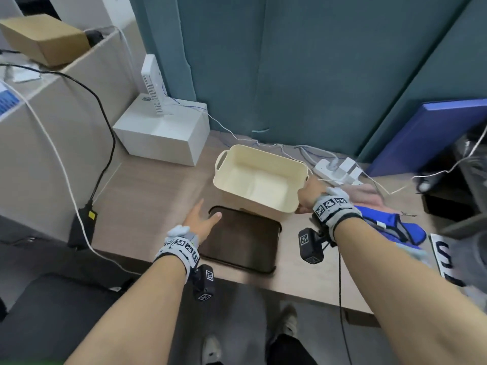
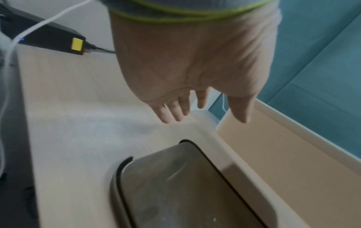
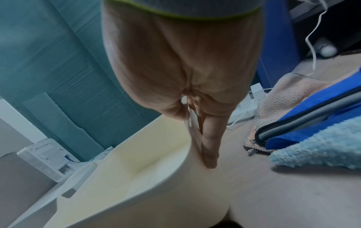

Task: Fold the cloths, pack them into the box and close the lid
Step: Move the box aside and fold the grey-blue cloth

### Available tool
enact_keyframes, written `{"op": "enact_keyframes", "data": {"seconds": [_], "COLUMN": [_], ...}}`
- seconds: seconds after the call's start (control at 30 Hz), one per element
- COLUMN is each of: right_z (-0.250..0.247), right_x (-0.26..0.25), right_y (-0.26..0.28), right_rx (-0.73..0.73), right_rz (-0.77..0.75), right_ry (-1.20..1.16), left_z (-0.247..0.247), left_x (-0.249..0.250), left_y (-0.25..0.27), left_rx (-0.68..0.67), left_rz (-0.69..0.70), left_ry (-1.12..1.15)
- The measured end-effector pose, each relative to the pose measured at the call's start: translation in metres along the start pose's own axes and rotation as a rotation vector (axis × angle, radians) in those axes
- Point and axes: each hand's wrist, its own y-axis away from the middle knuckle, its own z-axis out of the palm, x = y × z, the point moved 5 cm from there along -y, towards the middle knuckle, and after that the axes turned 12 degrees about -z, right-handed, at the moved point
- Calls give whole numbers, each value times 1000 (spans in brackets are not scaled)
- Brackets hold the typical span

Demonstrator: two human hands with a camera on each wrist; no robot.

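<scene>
The dark lid lies flat at the near edge of the tabletop, with the left hand over its corner, fingers spread, holding nothing. Behind it the cream box stands open. The right hand has its grip on the box's right rim, and the cloths lie in a pile just beside it.

A white power strip lies by the teal partition, a black adapter at the desk's left edge.
</scene>
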Motion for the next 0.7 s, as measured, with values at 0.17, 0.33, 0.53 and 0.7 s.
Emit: {"op": "enact_keyframes", "data": {"seconds": [0.17,0.33,0.53,0.7], "right_z": [46,83,117,143], "right_x": [25,46,86,153], "right_y": [26,55,58,4], "right_rx": [11,11,-28,23], "right_rz": [92,168,133,66], "right_ry": [-177,-296,-257,-170], "left_z": [-8,-13,-12,-18], "left_x": [22,-7,-43,-52], "left_y": [13,15,22,22], "left_rx": [-145,-149,-114,-40], "left_rz": [110,108,73,64], "left_ry": [151,77,54,75]}}
